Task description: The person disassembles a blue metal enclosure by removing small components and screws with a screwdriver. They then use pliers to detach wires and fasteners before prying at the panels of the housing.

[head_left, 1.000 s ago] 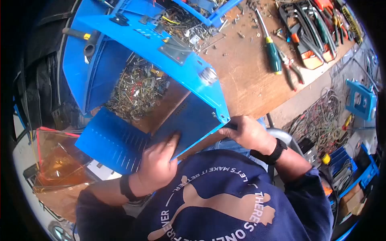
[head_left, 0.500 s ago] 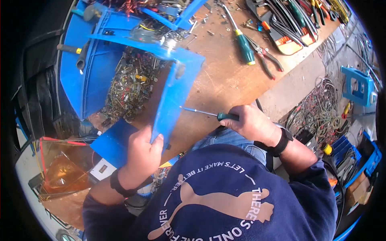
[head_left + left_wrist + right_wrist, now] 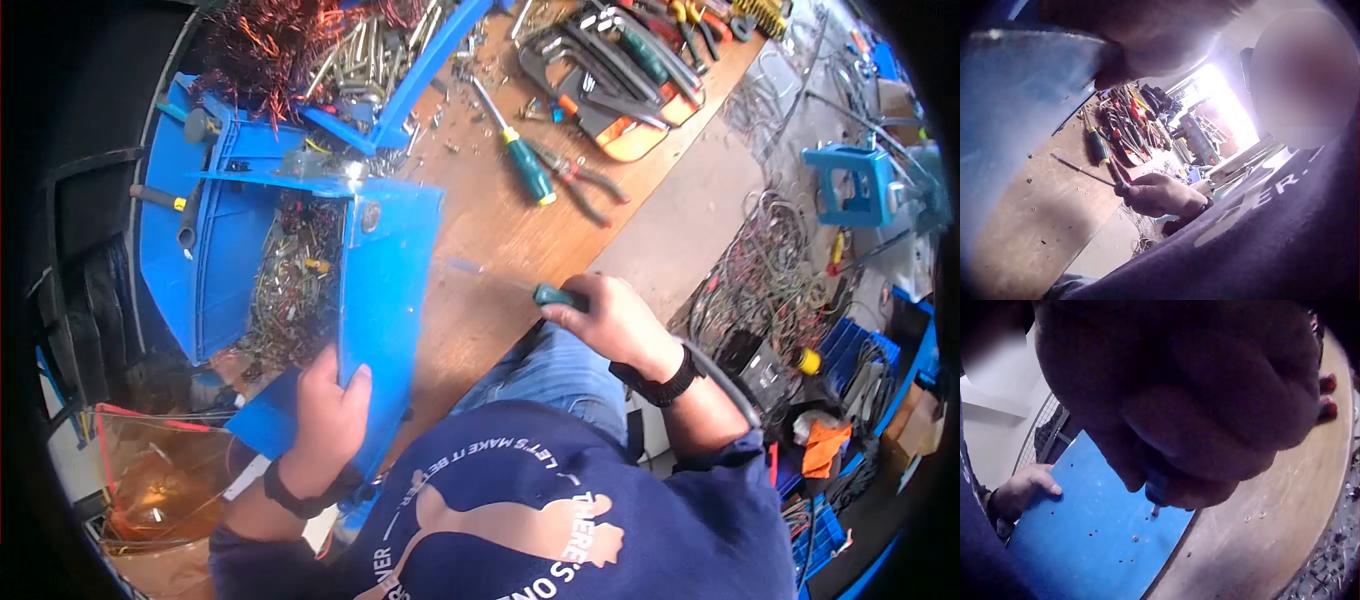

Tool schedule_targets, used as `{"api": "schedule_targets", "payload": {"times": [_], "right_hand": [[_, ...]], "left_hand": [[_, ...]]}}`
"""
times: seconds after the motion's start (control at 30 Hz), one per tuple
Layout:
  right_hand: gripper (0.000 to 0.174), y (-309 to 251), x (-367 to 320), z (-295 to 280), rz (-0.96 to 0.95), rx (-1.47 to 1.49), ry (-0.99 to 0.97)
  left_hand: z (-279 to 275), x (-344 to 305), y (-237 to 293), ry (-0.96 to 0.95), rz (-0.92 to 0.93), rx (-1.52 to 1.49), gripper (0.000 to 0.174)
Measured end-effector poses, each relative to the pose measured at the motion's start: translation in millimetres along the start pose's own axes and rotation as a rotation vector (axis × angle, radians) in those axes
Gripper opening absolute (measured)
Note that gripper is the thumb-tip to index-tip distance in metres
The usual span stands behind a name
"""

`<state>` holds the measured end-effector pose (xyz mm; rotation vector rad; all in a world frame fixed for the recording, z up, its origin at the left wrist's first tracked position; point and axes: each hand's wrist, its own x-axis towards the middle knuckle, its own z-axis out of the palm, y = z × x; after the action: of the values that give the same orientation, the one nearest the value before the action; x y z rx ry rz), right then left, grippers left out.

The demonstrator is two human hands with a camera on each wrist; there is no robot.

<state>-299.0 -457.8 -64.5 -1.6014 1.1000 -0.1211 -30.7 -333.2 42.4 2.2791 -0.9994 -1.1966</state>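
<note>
My left hand [image 3: 332, 412] grips the near edge of a bent blue metal panel [image 3: 385, 285], thumb on the face turned to the right. Small holes dot that face in the right wrist view, where the left hand [image 3: 1025, 487] holds its far edge. My right hand [image 3: 628, 325] is wrapped round the green handle of a screwdriver [image 3: 558, 297]. Its thin shaft points left toward the panel, and the left wrist view shows the shaft [image 3: 1085, 170] bare over the wooden table [image 3: 1041, 219]. Another blue sheet [image 3: 262, 415] lies behind the left hand.
Beyond the panel are a heap of small metal parts [image 3: 290, 265] and a large blue bin [image 3: 170, 280]. A second screwdriver [image 3: 528, 170], pliers [image 3: 592, 190] and a tool set [image 3: 635, 135] lie on the table. Tangled wires [image 3: 750, 260] and a blue stool [image 3: 850, 185] are at right.
The left hand has swung the panel from a sloping position to nearly upright, its holed face now toward the right. The right hand has come away from the panel's corner, and the screwdriver shaft shows.
</note>
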Motion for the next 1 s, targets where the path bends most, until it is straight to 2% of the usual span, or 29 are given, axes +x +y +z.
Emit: {"api": "schedule_targets", "payload": {"times": [0.1,0.17,0.2,0.23,0.3,0.43,0.47,0.73,0.8,0.9,1.0], "right_hand": [[0.032,6,5,-17,0.075,-0.157,0.239],[0.031,11,23,-24,0.0,-0.268,0.433],[0.031,14,33,-26,-0.036,-0.321,0.528],[0.031,14,44,-29,-0.047,-0.365,0.561],[0.03,10,69,-31,-0.068,-0.447,0.621],[0.018,7,110,-25,-0.093,-0.613,0.603],[0.027,13,119,-23,-0.118,-0.652,0.557],[0.031,7,132,-19,-0.266,-0.78,0.688],[0.033,4,120,-23,-0.289,-0.837,0.686],[0.027,18,97,-22,-0.288,-0.673,0.618],[0.037,34,76,-18,-0.311,-0.682,0.524]], "left_hand": [[-4,-5,5,-0.046,0.105,-0.034,0.052],[-17,-11,0,-0.059,0.209,-0.008,0.064],[-26,-18,13,-0.08,0.074,-0.163,0.064],[-37,-24,7,0.014,0.15,-0.019,0.06],[-52,-40,1,0.117,0.18,-0.025,0.055],[-77,-71,-38,0.273,0.062,-0.051,0.047],[-81,-78,-50,0.307,0.032,-0.061,0.046],[-72,-107,-85,0.529,-0.038,-0.024,0.037],[-70,-109,-83,0.542,-0.035,0.003,0.034],[-69,-107,-82,0.523,-0.017,0.004,0.031],[-73,-108,-87,0.479,0.01,-0.013,0.03]]}}
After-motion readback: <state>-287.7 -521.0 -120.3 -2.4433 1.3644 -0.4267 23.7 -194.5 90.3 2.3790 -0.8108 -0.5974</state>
